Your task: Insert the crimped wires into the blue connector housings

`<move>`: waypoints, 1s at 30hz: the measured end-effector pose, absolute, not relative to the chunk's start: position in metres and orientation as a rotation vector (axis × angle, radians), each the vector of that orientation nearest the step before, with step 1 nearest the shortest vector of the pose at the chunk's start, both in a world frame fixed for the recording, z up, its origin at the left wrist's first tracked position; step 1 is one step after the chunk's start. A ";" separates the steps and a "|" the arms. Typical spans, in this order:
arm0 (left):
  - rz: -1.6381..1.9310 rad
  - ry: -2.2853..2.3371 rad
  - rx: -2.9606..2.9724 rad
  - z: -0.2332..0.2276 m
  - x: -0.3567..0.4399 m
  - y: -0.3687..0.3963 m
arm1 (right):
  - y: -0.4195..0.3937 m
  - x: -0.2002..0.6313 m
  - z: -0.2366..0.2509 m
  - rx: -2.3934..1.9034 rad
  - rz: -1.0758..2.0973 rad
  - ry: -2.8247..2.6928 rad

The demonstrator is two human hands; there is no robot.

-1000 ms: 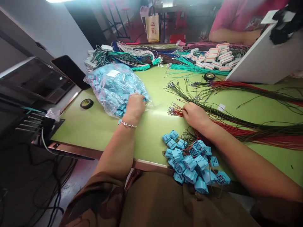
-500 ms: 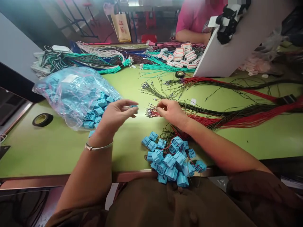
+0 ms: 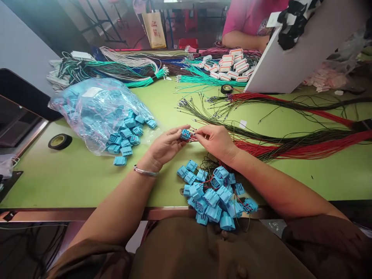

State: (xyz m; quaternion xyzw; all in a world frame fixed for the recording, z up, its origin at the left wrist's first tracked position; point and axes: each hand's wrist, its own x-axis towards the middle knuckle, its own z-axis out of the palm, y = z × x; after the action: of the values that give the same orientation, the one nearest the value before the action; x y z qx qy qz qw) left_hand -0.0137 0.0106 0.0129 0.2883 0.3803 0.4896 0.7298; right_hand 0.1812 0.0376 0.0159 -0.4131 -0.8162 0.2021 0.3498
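Observation:
My left hand [image 3: 166, 146] holds a blue connector housing [image 3: 185, 134] between thumb and fingers, its face of round holes turned toward me. Close beside it, my right hand [image 3: 216, 141] is closed in a pinch on a thin wire, whose metal tip points at the housing. Whether that tip is inside a hole cannot be made out. Under and beyond my right hand lie red wires [image 3: 255, 149] and dark wires [image 3: 261, 136] with metal terminals at their left ends. Nearer my body is a pile of blue connectors [image 3: 212, 197], some with wires attached.
A clear plastic bag [image 3: 87, 112] of blue connectors lies at left, several spilling out. Black tape rolls [image 3: 60, 142] rest on the green table [image 3: 93, 186]. White connectors [image 3: 228, 66] and green wires [image 3: 200, 80] lie behind. A white panel [image 3: 273, 64] stands at right; a person in pink [image 3: 244, 19] sits opposite.
My left hand has moved right with the blue connector, bringing it up to my right fingertips and showing its holes. My right hand has drawn slightly away from the red wire ends with a wire.

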 end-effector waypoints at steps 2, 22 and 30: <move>1.086 0.826 0.641 0.010 -0.014 0.011 | 0.036 0.181 0.017 -1.084 0.502 -2.129; 1.124 0.892 0.584 0.010 -0.016 0.014 | 0.039 0.183 0.013 -1.011 0.448 -2.175; 1.090 0.876 0.630 0.006 -0.018 0.015 | 0.039 0.183 0.012 -0.995 0.430 -2.195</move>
State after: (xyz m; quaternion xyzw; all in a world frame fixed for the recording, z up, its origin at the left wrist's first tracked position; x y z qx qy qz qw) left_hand -0.0183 0.0149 0.0062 0.2852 0.3964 0.4932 0.7199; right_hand 0.1829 0.0395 0.0124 -0.3823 -0.8433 0.1650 0.3397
